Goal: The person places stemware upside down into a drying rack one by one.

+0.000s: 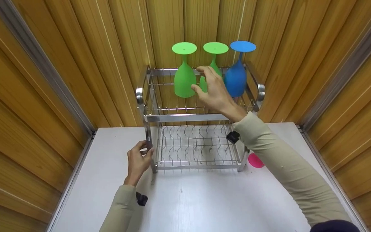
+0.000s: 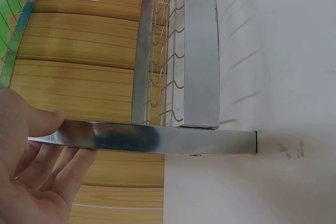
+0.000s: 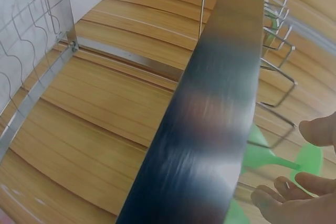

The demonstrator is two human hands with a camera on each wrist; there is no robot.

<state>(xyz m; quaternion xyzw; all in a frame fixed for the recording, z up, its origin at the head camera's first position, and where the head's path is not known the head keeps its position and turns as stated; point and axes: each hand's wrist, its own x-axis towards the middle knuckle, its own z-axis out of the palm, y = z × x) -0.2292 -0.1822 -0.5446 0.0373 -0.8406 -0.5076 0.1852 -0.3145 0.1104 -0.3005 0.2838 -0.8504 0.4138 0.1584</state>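
Note:
A two-tier metal dish rack point(image 1: 187, 118) stands on the white table. On its top tier, upside down with feet upward, are a left green goblet point(image 1: 185, 80), a second green goblet point(image 1: 216, 48) and a blue goblet point(image 1: 236, 79). My left hand point(image 1: 137, 162) grips the rack's left front leg point(image 2: 126, 137), thumb on one side and fingers on the other. Over the top tier, my right hand point(image 1: 216, 90) partly covers the second green goblet. Its thumb and fingers are spread apart beside the left green goblet, holding nothing; the right wrist view shows a green foot point(image 3: 308, 163) beyond the fingers.
A pink round piece point(image 1: 256, 160) lies on the table by the rack's right front leg, partly behind the right sleeve. The wire lower tier point(image 1: 198, 146) holds nothing. Wood-panelled walls point(image 1: 121, 64) close in the back and both sides of the white table point(image 1: 185, 199).

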